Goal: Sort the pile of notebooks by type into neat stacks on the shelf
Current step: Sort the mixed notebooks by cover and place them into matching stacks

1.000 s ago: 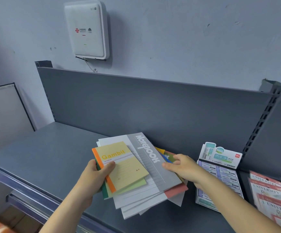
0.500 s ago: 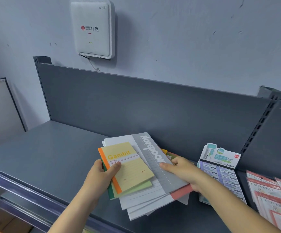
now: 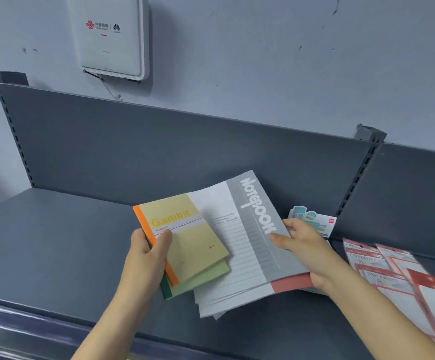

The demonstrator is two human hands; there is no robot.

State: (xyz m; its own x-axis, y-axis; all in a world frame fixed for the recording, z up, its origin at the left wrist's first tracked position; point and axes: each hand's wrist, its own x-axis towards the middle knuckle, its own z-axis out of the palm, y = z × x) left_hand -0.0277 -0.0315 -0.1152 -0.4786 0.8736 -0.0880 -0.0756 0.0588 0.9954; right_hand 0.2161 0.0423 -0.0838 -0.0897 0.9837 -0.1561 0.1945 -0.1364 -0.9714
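Now the left grip is pinching two small notebooks, the yellow Gambit notebook lying on a green notebook, with the thumb curled over the yellow cover. The right grip is clasping the right edge of the large grey notebook, thumb on top. Both bundles are overlapping over the grey shelf. Red-and-white packets are lying just beside them, rightward.

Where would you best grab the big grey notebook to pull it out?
Take the grey notebook by its right long edge, coming from the right: nothing is stacked on that edge, while the yellow Gambit notebook covers its left part. Thin and flat, so pinch above and below.
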